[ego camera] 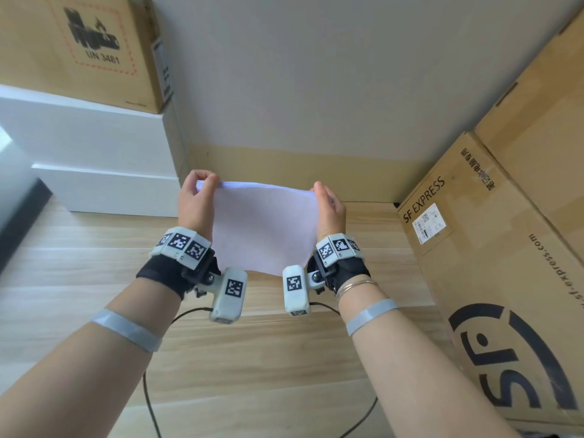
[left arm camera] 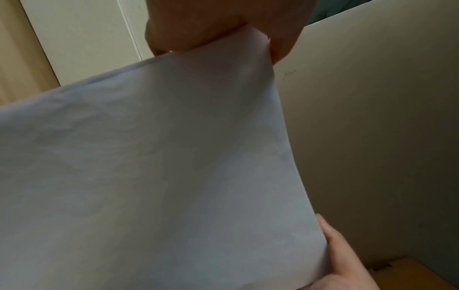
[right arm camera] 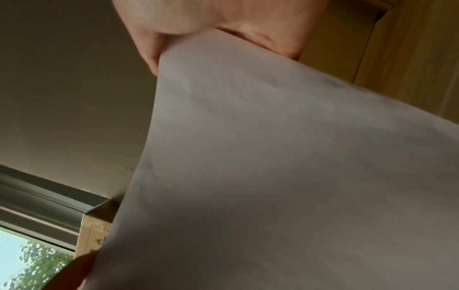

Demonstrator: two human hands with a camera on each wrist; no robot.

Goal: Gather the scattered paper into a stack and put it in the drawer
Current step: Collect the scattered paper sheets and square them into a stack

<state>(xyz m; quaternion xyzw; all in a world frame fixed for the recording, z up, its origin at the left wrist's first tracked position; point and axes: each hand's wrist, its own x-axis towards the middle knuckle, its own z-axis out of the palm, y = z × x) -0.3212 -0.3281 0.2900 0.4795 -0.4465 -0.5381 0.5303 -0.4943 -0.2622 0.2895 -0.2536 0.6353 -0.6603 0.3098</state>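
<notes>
Two big cardboard boxes fill the right side of the head view: the SF Express box (ego camera: 493,279) stands on the wooden table (ego camera: 94,263), and a plainer brown box (ego camera: 543,128) sits behind and above it. Over on the left, another brown box (ego camera: 79,49) with a printed warning label rests on top of a white stepped unit (ego camera: 94,147), which itself stands on the table against the pale wall (ego camera: 316,74).

Centre stage, the paper stack (ego camera: 264,226) is up in the air, lifted clear of the table and held between both hands, its face turned toward the person and its lower edge hanging down between the two wrist cameras. It bows a little, with sheet edges showing along the top.

The left hand (ego camera: 194,200) pinches the stack's upper left corner, fingers curled over the top edge and thumb on the near side. The right hand (ego camera: 328,210) clamps the upper right edge, thumb lying along the front face. The left wrist view shows the paper (left arm camera: 161,176) filling most of the picture, gripped at the top by the left hand (left arm camera: 223,25). The right wrist view shows the same: paper (right arm camera: 285,176) spread below the right hand (right arm camera: 211,19), thumb and fingers closed on its edge.

A thin black cable (ego camera: 151,403) trails across the table below the forearms.
</notes>
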